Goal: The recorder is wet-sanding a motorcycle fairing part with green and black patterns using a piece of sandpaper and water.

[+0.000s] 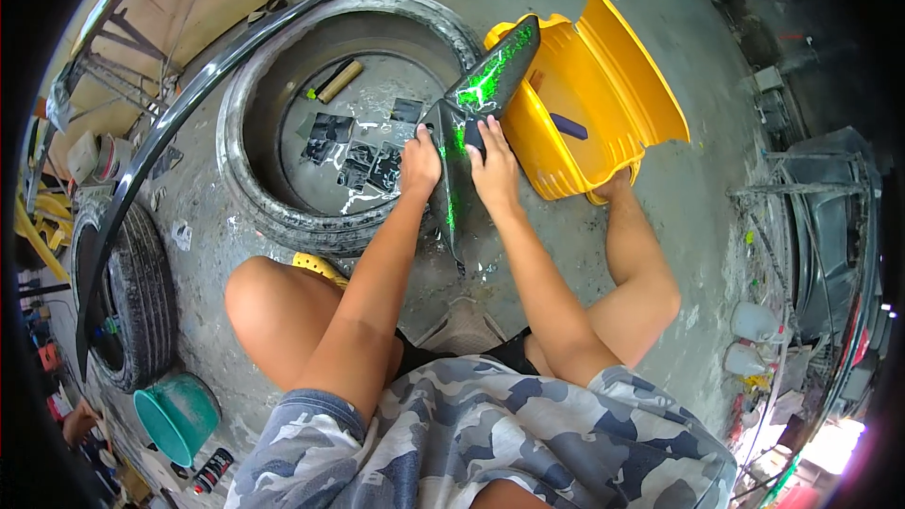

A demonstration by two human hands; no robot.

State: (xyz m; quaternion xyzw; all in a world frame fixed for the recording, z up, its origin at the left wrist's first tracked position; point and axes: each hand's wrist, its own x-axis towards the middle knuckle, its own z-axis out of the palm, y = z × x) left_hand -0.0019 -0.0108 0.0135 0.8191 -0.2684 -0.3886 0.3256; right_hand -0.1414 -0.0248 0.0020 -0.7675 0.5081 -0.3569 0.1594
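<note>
Pressing evenly seems to me the best way here: my left hand [420,164] should steady the black-and-green panel [488,73], while my right hand [494,170] should go lightly with flat fingers. The panel is at the centre of the frame. The left hand grasps its edge; the right lies over a dark pad [474,135], but whether it pinches the pad I cannot tell. I count one panel, one pad, one lying tyre [233,123], one standing tyre [149,302] at left, one yellow tub [622,66], one green bucket [170,417] at lower left, and at least four dark sheets [330,126] within the lying tyre.
</note>
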